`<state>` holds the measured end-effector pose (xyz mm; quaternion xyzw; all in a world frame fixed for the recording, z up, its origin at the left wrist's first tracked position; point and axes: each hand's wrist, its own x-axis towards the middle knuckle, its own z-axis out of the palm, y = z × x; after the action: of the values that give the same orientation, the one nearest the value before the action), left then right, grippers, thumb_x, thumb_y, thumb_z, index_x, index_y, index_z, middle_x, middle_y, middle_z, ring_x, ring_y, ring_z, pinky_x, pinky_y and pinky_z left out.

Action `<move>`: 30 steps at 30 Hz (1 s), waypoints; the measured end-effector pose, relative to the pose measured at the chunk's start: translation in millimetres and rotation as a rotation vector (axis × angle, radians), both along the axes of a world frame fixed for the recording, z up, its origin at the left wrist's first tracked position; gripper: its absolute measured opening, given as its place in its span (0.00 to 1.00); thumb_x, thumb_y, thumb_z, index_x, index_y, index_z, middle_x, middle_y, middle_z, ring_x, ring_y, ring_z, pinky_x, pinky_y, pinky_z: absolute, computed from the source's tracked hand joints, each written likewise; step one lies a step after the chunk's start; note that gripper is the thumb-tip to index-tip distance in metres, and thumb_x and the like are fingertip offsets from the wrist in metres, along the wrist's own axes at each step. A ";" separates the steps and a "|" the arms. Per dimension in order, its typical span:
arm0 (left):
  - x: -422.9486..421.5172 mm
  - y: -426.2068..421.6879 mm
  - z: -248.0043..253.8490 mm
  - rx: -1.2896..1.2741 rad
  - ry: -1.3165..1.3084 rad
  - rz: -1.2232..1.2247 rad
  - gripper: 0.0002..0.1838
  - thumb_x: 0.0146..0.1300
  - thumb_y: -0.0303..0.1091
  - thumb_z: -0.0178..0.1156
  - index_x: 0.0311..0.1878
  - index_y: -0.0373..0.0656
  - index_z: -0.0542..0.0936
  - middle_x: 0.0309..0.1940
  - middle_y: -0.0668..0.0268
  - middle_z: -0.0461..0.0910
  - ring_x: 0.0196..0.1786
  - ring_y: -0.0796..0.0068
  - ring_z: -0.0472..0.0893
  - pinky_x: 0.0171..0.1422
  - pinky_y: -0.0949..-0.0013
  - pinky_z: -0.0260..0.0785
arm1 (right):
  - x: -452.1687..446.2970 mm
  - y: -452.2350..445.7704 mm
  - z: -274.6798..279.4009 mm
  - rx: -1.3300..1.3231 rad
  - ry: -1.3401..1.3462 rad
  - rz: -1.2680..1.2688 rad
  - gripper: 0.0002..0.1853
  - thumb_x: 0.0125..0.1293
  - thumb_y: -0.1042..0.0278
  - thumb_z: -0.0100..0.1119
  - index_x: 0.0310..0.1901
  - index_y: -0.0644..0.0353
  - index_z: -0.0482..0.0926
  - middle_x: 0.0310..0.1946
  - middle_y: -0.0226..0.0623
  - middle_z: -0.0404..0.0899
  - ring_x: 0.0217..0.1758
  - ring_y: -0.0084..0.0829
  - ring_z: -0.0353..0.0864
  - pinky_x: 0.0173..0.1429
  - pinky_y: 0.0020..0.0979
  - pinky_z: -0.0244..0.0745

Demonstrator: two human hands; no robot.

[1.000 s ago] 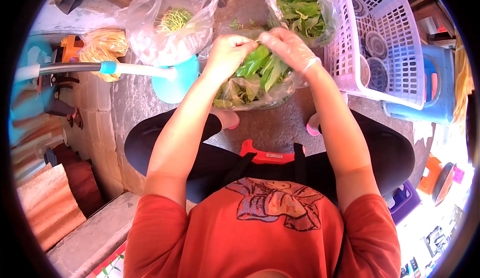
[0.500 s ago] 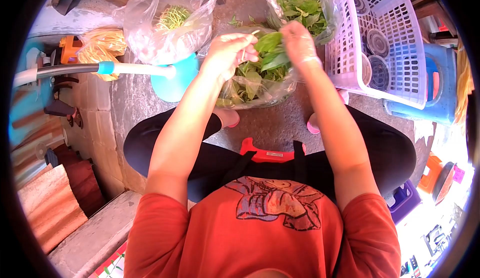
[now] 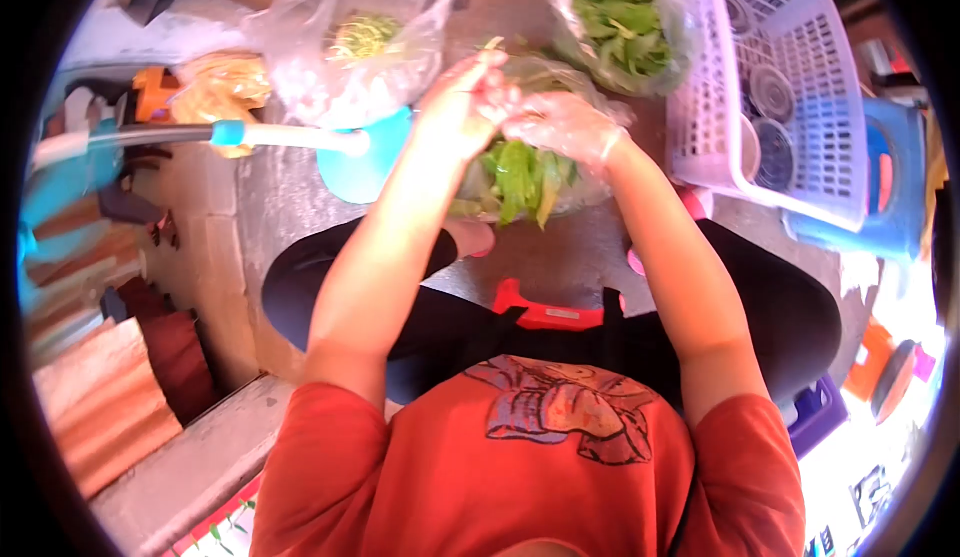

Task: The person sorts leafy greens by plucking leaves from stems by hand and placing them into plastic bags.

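My left hand [image 3: 462,105] is closed on a pale stem whose tip shows above the fingers. Against it, my right hand [image 3: 565,129], in a clear plastic glove, pinches a bunch of green leaves [image 3: 522,179] that hangs below the fingers. Under both hands lies an open clear bag of greens [image 3: 582,192]. Behind on the left, another clear bag [image 3: 300,67] holds a bundle of thin pale-green stems [image 3: 364,37]. A third bag, at the back right, contains loose green leaves [image 3: 622,29].
A white perforated basket [image 3: 700,137] with round clear lids stands at the right, beside a blue container [image 3: 905,177]. On the left, a blue and white handle [image 3: 290,137] crosses above a blue round piece [image 3: 350,177]. A yellow plastic bag [image 3: 222,87] lies farther left.
My right hand has moved left to meet my left hand, and the leaf bunch now hangs downward. The whole view has shifted slightly, with the surroundings farther right.
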<state>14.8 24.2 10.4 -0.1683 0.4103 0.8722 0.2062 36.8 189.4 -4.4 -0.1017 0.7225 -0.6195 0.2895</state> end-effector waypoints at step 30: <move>-27.2 -222.4 -7.2 -1.273 0.108 1.222 0.35 0.47 0.27 0.70 0.57 0.32 0.63 0.45 0.55 0.75 0.44 0.65 0.77 0.46 0.63 0.71 | -29.2 22.4 -48.9 -0.344 -0.248 -0.579 0.09 0.61 0.66 0.56 0.41 0.57 0.81 0.39 0.27 0.79 0.44 0.22 0.72 0.52 0.25 0.65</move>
<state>-12.4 -198.2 3.1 -0.3997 0.6657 0.4428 -0.4483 7.6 211.8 -53.3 0.1358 0.5660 -0.7960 0.1660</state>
